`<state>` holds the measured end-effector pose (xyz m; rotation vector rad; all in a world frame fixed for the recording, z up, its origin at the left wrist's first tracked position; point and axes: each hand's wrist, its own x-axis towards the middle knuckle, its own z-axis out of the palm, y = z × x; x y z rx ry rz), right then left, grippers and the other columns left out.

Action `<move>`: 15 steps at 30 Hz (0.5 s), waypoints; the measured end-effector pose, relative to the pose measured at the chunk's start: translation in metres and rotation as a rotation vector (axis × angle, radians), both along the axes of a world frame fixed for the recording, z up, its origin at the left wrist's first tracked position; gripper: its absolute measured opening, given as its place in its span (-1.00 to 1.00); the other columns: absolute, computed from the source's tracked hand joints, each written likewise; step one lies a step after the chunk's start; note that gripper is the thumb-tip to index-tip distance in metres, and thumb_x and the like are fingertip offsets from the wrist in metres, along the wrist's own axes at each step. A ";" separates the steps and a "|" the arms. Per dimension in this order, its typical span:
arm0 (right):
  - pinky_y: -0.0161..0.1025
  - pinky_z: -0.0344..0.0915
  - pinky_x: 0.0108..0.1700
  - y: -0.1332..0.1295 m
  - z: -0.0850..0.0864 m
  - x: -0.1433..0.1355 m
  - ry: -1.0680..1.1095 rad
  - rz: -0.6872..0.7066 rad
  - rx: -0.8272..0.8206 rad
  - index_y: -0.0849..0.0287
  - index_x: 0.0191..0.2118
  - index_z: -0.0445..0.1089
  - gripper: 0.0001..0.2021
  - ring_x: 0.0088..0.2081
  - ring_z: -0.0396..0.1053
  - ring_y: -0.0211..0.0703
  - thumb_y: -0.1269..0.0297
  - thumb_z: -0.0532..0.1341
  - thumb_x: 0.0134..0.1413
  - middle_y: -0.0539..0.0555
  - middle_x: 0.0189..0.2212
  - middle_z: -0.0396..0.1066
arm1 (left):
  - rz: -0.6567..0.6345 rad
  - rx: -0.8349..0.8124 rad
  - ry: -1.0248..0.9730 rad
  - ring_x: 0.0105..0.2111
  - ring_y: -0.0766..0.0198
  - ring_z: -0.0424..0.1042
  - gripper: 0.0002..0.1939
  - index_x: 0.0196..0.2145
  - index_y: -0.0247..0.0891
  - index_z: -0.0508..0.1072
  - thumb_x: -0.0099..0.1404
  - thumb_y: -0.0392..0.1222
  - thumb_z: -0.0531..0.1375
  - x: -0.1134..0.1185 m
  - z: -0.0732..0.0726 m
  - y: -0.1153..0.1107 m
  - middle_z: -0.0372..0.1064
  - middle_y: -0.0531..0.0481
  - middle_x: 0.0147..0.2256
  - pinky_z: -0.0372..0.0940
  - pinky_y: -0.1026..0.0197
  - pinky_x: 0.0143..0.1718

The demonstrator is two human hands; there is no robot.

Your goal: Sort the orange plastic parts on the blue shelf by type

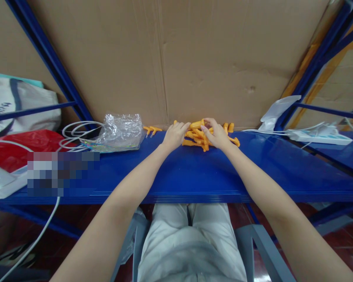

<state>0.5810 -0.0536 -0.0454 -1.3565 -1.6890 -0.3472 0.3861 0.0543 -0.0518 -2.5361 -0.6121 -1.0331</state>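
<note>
Several orange plastic pieces (pixel 205 145) lie in a heap on the blue shelf, near the cardboard at the back. Over the heap, one orange piece (pixel 197 125) spans the space between my two hands. My left hand (pixel 177 134) has its fingers closed at the left end of that piece. At its right end, the thumb and fingers of my right hand (pixel 214 132) are closed round it. Two small orange T-shaped pieces (pixel 153 129) with thin metal spirals lie left of my left hand.
A clear plastic bag (pixel 122 131) lies on the blue shelf (pixel 194 178) to the left, beside coiled white cables (pixel 73 135) and a red bag (pixel 44 143). A white power strip (pixel 322 137) sits at the right. Cardboard (pixel 211 58) stands behind, between blue posts.
</note>
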 end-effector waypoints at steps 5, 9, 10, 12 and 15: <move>0.06 0.43 -0.03 0.002 -0.003 -0.002 0.012 0.009 0.003 0.14 0.12 0.38 -0.42 -0.13 0.53 0.11 -0.23 0.03 0.29 0.21 -0.15 0.57 | -0.012 -0.007 -0.002 -0.08 0.05 0.44 -0.59 0.14 -0.32 0.41 0.49 -0.26 -0.09 -0.002 -0.001 0.002 0.49 -0.24 -0.11 0.30 0.04 -0.05; 0.06 0.44 -0.04 0.001 -0.002 -0.001 0.033 0.008 0.003 0.11 0.11 0.38 -0.39 -0.13 0.53 0.10 -0.29 0.01 0.26 0.20 -0.15 0.57 | -0.045 0.000 -0.016 -0.08 0.07 0.44 -0.59 0.14 -0.31 0.41 0.49 -0.25 -0.09 -0.003 -0.001 0.002 0.49 -0.22 -0.12 0.30 0.06 -0.05; 0.06 0.44 -0.05 0.000 -0.001 -0.001 0.041 0.008 0.003 0.11 0.10 0.39 -0.37 -0.14 0.53 0.10 -0.31 0.00 0.26 0.20 -0.16 0.57 | -0.051 0.002 -0.016 -0.09 0.08 0.44 -0.59 0.13 -0.30 0.42 0.49 -0.25 -0.09 -0.003 -0.001 0.002 0.49 -0.22 -0.13 0.30 0.06 -0.05; 0.05 0.45 -0.06 -0.001 0.000 -0.001 0.057 0.003 0.010 0.10 0.07 0.40 -0.36 -0.15 0.54 0.09 -0.34 -0.02 0.25 0.19 -0.17 0.57 | -0.056 0.003 -0.013 -0.11 0.09 0.44 -0.59 0.13 -0.29 0.42 0.49 -0.25 -0.09 -0.002 -0.001 0.001 0.49 -0.21 -0.14 0.30 0.07 -0.06; 0.03 0.45 -0.07 -0.002 0.002 -0.002 0.053 -0.010 0.033 0.09 0.02 0.43 -0.37 -0.16 0.53 0.08 -0.34 -0.02 0.25 0.19 -0.21 0.57 | -0.060 0.010 -0.013 -0.12 0.10 0.44 -0.60 0.12 -0.29 0.43 0.49 -0.25 -0.08 0.000 -0.001 0.000 0.50 -0.20 -0.16 0.30 0.08 -0.07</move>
